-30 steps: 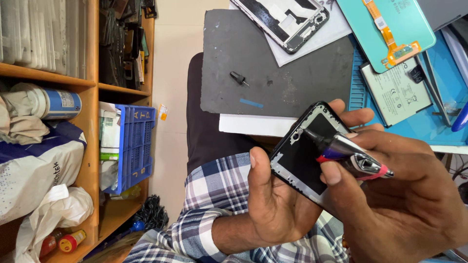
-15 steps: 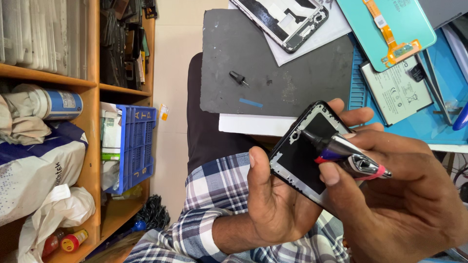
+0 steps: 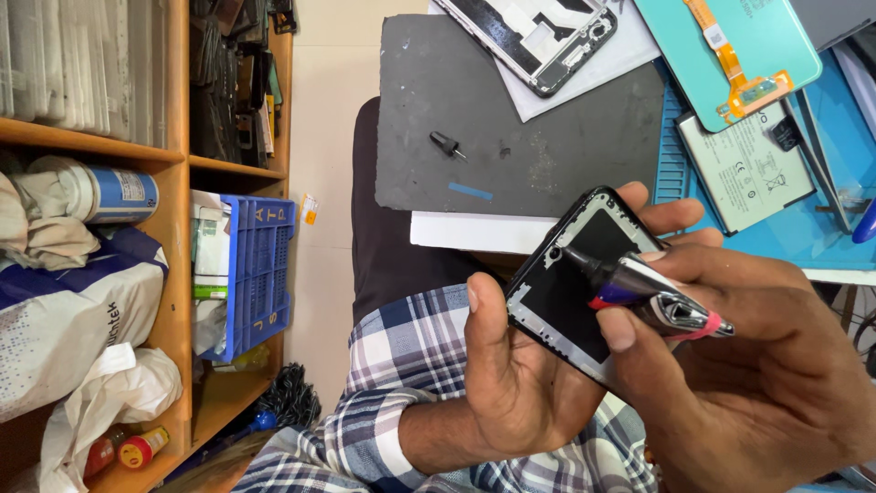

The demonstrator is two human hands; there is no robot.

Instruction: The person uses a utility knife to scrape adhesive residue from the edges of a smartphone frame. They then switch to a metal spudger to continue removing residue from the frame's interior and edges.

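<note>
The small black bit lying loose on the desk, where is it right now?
In the head view, the small black bit lies on the dark grey mat, left of the white phone frame, above the blue tape strip.

We see a brown wooden shelf unit (image 3: 173,228) at left, a blue slatted plastic crate (image 3: 260,274) inside, a cream wall (image 3: 333,100) behind, and a dark grey work mat (image 3: 511,137); lighting seems daylight, even.
</note>
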